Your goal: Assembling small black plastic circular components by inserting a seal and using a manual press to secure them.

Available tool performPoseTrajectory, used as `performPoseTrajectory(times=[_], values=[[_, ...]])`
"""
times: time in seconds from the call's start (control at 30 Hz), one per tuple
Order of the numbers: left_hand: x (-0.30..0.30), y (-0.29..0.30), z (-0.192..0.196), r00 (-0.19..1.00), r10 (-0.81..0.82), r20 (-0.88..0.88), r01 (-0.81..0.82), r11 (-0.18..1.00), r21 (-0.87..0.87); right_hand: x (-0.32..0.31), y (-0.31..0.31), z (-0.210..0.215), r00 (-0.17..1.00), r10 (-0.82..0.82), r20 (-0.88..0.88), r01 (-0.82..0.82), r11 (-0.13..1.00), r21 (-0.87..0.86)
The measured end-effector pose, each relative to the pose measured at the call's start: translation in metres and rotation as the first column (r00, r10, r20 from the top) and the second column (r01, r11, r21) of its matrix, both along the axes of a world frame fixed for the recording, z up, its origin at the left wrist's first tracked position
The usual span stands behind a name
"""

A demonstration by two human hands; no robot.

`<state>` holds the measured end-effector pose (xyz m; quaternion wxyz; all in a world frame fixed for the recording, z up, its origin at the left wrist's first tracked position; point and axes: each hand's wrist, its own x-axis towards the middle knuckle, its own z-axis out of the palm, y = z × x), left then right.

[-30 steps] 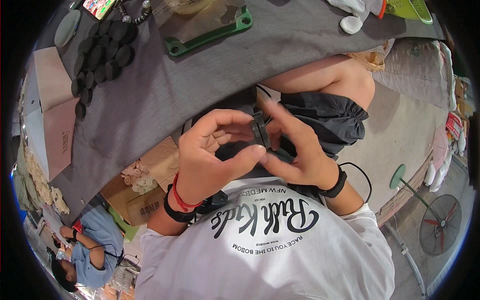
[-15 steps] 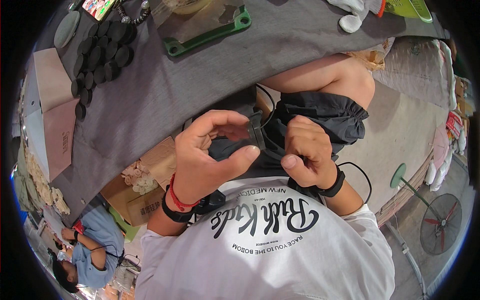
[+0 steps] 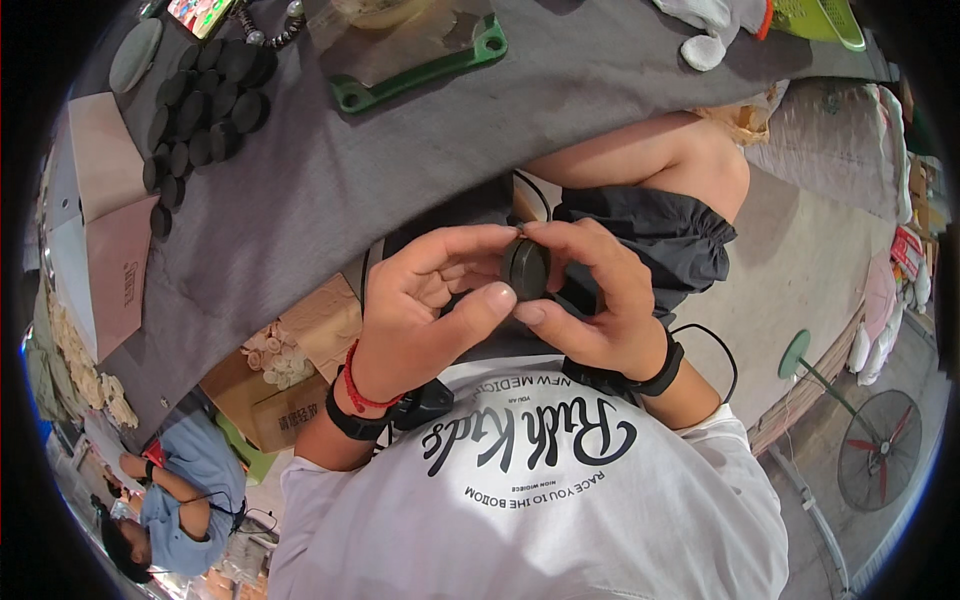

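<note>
A round black disc point(image 3: 527, 269), thick like a small puck, is pinched between both hands above my lap. My left hand point(image 3: 430, 295) grips it from the left, thumb below and index finger above. From the right, my right hand point(image 3: 600, 290) meets it with thumb and index finger at its rim. The disc stands tilted on edge, one flat face partly turned to the right. Several similar black discs point(image 3: 222, 105) lie gathered on the grey tablecloth point(image 3: 330, 210) at the upper left.
A green-edged tray point(image 3: 420, 75) sits at the back, with a grey oval stone-like piece point(image 3: 136, 55) farther left. A white glove point(image 3: 708, 40) and green basket point(image 3: 815, 20) lie back right. A fan point(image 3: 880, 448) stands right; a person in blue point(image 3: 188, 500) works lower left.
My right hand has opened from its curled shape and moved left onto the disc. The disc, held by the left hand alone before, has turned to show more of its face.
</note>
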<state>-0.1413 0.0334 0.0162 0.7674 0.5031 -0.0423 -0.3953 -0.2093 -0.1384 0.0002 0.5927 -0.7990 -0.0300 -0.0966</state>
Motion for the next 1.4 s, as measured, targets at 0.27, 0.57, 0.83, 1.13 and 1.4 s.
performPoseTrajectory(times=[0.27,0.57,0.83,1.13,1.4], values=[[-0.003,0.003,-0.008,0.954,0.03,0.298,-0.03,1.0,-0.004,0.001,-0.003,0.006,0.994,0.016,0.104,-0.006,0.995,-0.097],[0.001,0.009,0.02,0.546,0.004,0.838,-0.007,1.0,-0.001,-0.003,-0.014,0.037,0.925,0.237,0.298,-0.219,0.971,-0.093],[-0.015,0.003,0.076,0.378,0.303,0.875,0.035,0.94,-0.341,0.003,0.025,0.072,0.705,0.004,0.709,-0.183,0.967,0.176],[-0.008,-0.013,0.064,0.144,0.575,0.805,-0.014,0.815,-0.579,0.001,0.029,0.085,0.786,-0.04,0.617,-0.137,0.962,0.237],[-0.01,-0.007,0.056,0.172,0.593,0.787,0.081,0.787,-0.611,0.01,0.057,0.066,0.476,-0.473,0.742,0.233,0.881,0.412]])
